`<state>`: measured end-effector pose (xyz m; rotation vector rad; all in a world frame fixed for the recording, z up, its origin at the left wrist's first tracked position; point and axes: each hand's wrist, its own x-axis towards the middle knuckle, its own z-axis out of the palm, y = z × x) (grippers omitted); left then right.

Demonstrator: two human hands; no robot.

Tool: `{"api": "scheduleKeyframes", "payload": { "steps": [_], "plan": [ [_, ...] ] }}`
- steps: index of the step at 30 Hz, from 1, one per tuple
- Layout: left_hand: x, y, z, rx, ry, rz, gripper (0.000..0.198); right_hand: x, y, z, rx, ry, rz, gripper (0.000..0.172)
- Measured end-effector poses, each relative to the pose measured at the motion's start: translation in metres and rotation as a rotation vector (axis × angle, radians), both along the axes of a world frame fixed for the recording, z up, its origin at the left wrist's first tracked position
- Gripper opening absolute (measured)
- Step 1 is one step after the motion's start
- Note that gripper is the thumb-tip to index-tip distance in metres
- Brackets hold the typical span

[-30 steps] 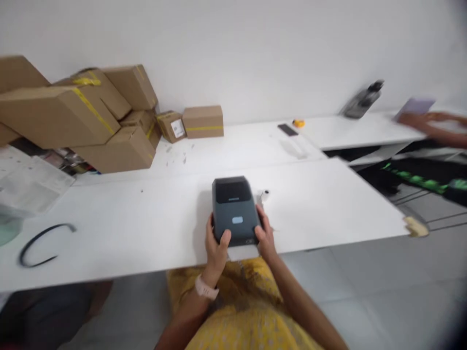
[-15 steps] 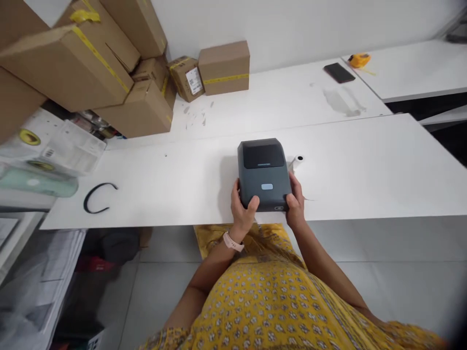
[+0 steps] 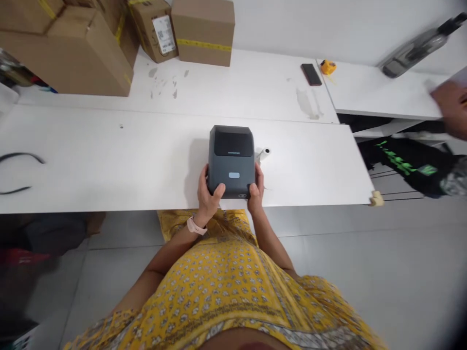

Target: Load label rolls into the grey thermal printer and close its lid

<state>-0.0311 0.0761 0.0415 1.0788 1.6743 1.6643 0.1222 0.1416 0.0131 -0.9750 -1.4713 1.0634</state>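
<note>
A dark grey label printer (image 3: pixel 232 164) with a black window on top and a light button in front rests near the front edge of the white table. My left hand (image 3: pixel 210 192) grips its left side, thumb on the front top corner and fingers around the side. On the other side my right hand (image 3: pixel 256 190) holds it the same way, its fingers partly hidden behind the casing. Just right of the printer lies a small white paper roll (image 3: pixel 265 154), close to my right fingertips.
Cardboard boxes (image 3: pixel 202 31) stand along the wall at the back left. A phone (image 3: pixel 311 75), a yellow tape measure (image 3: pixel 328 67) and a dark bottle (image 3: pixel 412 51) are at the back right. A black headband-like loop (image 3: pixel 22 155) lies far left. Black cloth with green print (image 3: pixel 404 163) shows beyond the table's right end.
The view has swung to the right, so the boxes slide left and the bottle and black cloth come into sight. Both hands keep their hold; the printer stays beside the paper roll.
</note>
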Motion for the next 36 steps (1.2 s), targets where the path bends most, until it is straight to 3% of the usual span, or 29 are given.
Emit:
{"api": "scheduleKeyframes", "payload": {
  "steps": [6, 10, 14, 17, 19, 23, 28, 36],
  "plan": [
    [0.0, 0.002, -0.001, 0.003, 0.02, -0.011, 0.086, -0.001, -0.002, 0.002, 0.027, -0.084, 0.009, 0.085],
    [-0.001, 0.001, 0.007, -0.022, 0.011, -0.026, 0.086, 0.001, -0.01, 0.019, 0.047, -0.104, -0.013, 0.073],
    [-0.011, -0.024, 0.024, -0.126, -0.102, -0.096, 0.08, 0.009, -0.011, 0.051, 0.302, -0.286, 0.02, 0.042],
    [-0.018, -0.053, 0.033, -0.275, -0.137, -0.094, 0.057, 0.012, -0.006, 0.063, 0.446, -0.402, 0.151, 0.043],
    [-0.017, -0.064, 0.034, -0.369, -0.177, -0.23, 0.044, 0.012, -0.002, 0.062, 0.454, -0.419, 0.204, 0.046],
    [-0.005, -0.057, 0.03, -0.499, -0.287, -0.414, 0.052, 0.008, 0.002, 0.055, 0.464, -0.379, 0.207, 0.045],
    [0.005, -0.04, 0.029, -0.484, -0.383, -0.405, 0.049, 0.006, 0.002, 0.058, 0.512, -0.392, 0.177, 0.045],
    [0.007, -0.042, 0.021, -0.449, -0.472, -0.407, 0.045, 0.007, 0.005, 0.053, 0.516, -0.448, 0.165, 0.046]
  ]
}}
